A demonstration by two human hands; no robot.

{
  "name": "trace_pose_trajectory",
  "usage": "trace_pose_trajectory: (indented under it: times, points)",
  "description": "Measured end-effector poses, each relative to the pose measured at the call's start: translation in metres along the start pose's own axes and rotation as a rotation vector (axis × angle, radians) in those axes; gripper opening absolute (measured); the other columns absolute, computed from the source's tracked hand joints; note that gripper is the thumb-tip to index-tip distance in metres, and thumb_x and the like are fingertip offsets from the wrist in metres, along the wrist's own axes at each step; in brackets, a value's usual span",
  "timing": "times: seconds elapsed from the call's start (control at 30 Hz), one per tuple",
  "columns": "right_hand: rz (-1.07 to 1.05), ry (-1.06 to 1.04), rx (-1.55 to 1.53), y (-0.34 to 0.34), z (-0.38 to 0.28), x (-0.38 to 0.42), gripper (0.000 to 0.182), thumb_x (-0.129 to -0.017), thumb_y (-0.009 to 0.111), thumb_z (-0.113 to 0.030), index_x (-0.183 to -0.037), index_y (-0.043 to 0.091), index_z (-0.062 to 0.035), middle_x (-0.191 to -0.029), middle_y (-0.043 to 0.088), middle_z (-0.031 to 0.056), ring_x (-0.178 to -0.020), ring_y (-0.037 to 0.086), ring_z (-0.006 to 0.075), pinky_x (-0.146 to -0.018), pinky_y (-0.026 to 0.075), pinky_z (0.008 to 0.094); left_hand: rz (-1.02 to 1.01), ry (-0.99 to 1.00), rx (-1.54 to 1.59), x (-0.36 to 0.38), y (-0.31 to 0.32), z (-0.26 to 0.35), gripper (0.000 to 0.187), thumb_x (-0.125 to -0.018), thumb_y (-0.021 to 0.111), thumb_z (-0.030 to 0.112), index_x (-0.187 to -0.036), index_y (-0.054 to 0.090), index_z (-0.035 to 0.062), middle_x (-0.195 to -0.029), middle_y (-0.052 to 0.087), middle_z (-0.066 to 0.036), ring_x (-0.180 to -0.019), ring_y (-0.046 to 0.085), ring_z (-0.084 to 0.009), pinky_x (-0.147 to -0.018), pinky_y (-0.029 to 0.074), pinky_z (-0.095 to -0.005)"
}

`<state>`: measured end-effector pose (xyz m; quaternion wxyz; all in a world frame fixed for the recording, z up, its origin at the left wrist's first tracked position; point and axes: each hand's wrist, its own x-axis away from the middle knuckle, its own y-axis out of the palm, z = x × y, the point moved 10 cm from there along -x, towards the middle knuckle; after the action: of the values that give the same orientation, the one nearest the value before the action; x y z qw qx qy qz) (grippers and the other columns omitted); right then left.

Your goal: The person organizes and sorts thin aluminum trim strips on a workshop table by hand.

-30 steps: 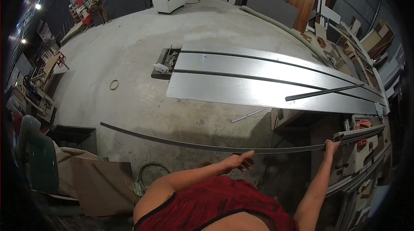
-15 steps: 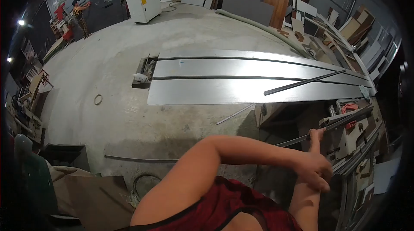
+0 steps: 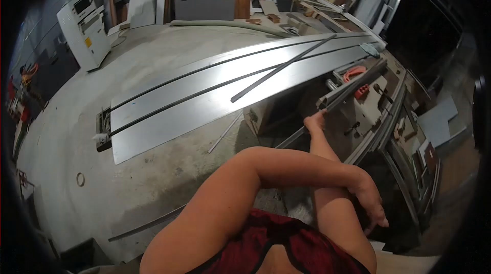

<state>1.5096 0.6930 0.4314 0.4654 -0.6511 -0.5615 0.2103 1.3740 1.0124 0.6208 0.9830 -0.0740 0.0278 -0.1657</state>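
Observation:
My right hand (image 3: 314,120) reaches forward, its fingers closed round a long thin metal strip (image 3: 148,223). The strip slants from the lower left, passes behind my left arm and comes up to my right hand, beside a stack of long profiles (image 3: 353,87). Across my right arm lies my left forearm. Beyond the right elbow hangs my left hand (image 3: 371,205), its fingers loosely stretched downward and nothing visible in them. A wide silver sheet-metal table (image 3: 174,105) with dark slots stands ahead, and a dark bar (image 3: 284,67) lies diagonally on it.
Red-handled tools (image 3: 355,73) and clamps (image 3: 381,90) lie on the bench at right, near more long profiles (image 3: 388,126). A thin light strip (image 3: 225,132) and a ring (image 3: 80,179) are on the floor. A white machine cabinet (image 3: 84,33) and a person (image 3: 31,87) are further off.
The view has swung right, so the table slants and sits further left. My left hand has slid off the right forearm and hangs beside the elbow. The right hand keeps its hold.

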Motion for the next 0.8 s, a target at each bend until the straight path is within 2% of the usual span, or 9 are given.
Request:
trace_pose_trajectory:
  times: [0.03, 0.07, 0.17, 0.37, 0.47, 0.53, 0.67, 0.77, 0.8]
  points:
    - [-0.019, 0.006, -0.01, -0.003, -0.002, 0.006, 0.083, -0.08, 0.054, -0.011, -0.14, -0.003, -0.0087, -0.118, 0.051, 0.023, -0.105, 0.055, 0.0336, -0.089, 0.046, 0.0425, -0.036, -0.016, -0.008, 0.0, 0.0, -0.001, 0.059, -0.091, 0.037, 0.048, -0.109, 0.058, -0.0037, -0.122, 0.052, -0.013, -0.122, 0.038, -0.023, -0.104, 0.023, -0.0332]
    - [-0.011, 0.005, 0.013, -0.006, -0.003, 0.011, 0.083, -0.08, 0.054, -0.011, -0.14, -0.002, -0.0084, -0.118, 0.052, 0.0227, -0.104, 0.055, 0.0332, -0.088, 0.047, 0.042, 0.093, -0.127, 0.018, 0.006, -0.01, -0.004, 0.061, -0.089, 0.037, 0.052, -0.101, 0.062, -0.0027, -0.118, 0.053, -0.014, -0.12, 0.038, -0.023, -0.104, 0.023, -0.0343]
    - [0.013, -0.015, 0.065, -0.011, -0.005, 0.013, 0.083, -0.08, 0.055, -0.013, -0.14, -0.002, -0.0075, -0.117, 0.053, 0.022, -0.103, 0.056, 0.0326, -0.087, 0.048, 0.0409, 0.064, -0.156, 0.103, 0.0, -0.021, -0.022, 0.063, -0.088, 0.037, 0.054, -0.096, 0.064, -0.0026, -0.116, 0.054, -0.013, -0.116, 0.041, -0.0221, -0.103, 0.025, -0.035]
    - [0.024, -0.044, 0.064, -0.01, -0.005, 0.01, 0.084, -0.08, 0.056, -0.015, -0.14, -0.003, -0.0061, -0.116, 0.053, 0.0222, -0.104, 0.055, 0.0339, -0.09, 0.045, 0.0413, -0.222, 0.051, 0.279, -0.014, 0.016, 0.005, 0.072, -0.087, 0.032, 0.06, -0.111, 0.057, -0.0027, -0.112, 0.057, -0.013, -0.112, 0.044, -0.0242, -0.1, 0.027, -0.0358]
    - [0.012, -0.021, 0.071, -0.009, -0.003, 0.009, 0.084, -0.08, 0.055, -0.014, -0.14, -0.003, -0.006, -0.115, 0.053, 0.0223, -0.104, 0.055, 0.0338, -0.091, 0.045, 0.0413, -0.076, -0.04, 0.21, -0.006, 0.007, 0.001, 0.075, -0.085, 0.034, 0.064, -0.111, 0.057, -0.0022, -0.106, 0.058, -0.011, -0.105, 0.048, -0.0227, -0.098, 0.028, -0.0358]
    - [-0.002, -0.015, 0.065, -0.009, -0.004, 0.013, 0.084, -0.08, 0.055, -0.013, -0.14, -0.004, -0.0059, -0.115, 0.053, 0.0222, -0.104, 0.056, 0.0338, -0.09, 0.045, 0.0413, 0.062, -0.126, 0.152, -0.01, -0.009, -0.019, 0.076, -0.083, 0.036, 0.066, -0.112, 0.057, -0.0011, -0.11, 0.056, -0.011, -0.107, 0.046, -0.0219, -0.099, 0.027, -0.0358]
    - [-0.004, -0.035, 0.059, -0.013, -0.006, 0.016, 0.084, -0.081, 0.054, -0.014, -0.14, -0.005, -0.0056, -0.114, 0.054, 0.0219, -0.102, 0.057, 0.0339, -0.09, 0.045, 0.0411, 0.03, -0.225, 0.167, -0.015, -0.021, -0.042, 0.078, -0.083, 0.043, 0.062, -0.131, 0.037, 0.0006, -0.125, 0.046, -0.012, -0.124, 0.031, -0.0208, -0.104, 0.022, -0.0372]
    - [-0.003, -0.046, 0.051, -0.007, -0.004, 0.009, 0.084, -0.081, 0.054, -0.014, -0.139, -0.005, -0.0052, -0.113, 0.054, 0.022, -0.101, 0.057, 0.0339, -0.089, 0.046, 0.0412, -0.096, -0.174, 0.296, -0.012, -0.005, -0.033, 0.072, -0.081, 0.04, 0.066, -0.107, 0.06, 0.0017, -0.133, 0.04, -0.013, -0.131, 0.02, -0.0222, -0.106, 0.016, -0.0367]
    - [-0.004, -0.047, 0.044, -0.006, -0.003, 0.007, 0.084, -0.081, 0.054, -0.014, -0.139, -0.006, -0.005, -0.113, 0.054, 0.0221, -0.1, 0.058, 0.0339, -0.089, 0.046, 0.0412, -0.079, -0.15, 0.263, -0.011, -0.004, -0.029, 0.072, -0.082, 0.039, 0.066, -0.105, 0.061, 0.0017, -0.131, 0.042, -0.014, -0.132, 0.02, -0.0223, -0.106, 0.015, -0.0368]
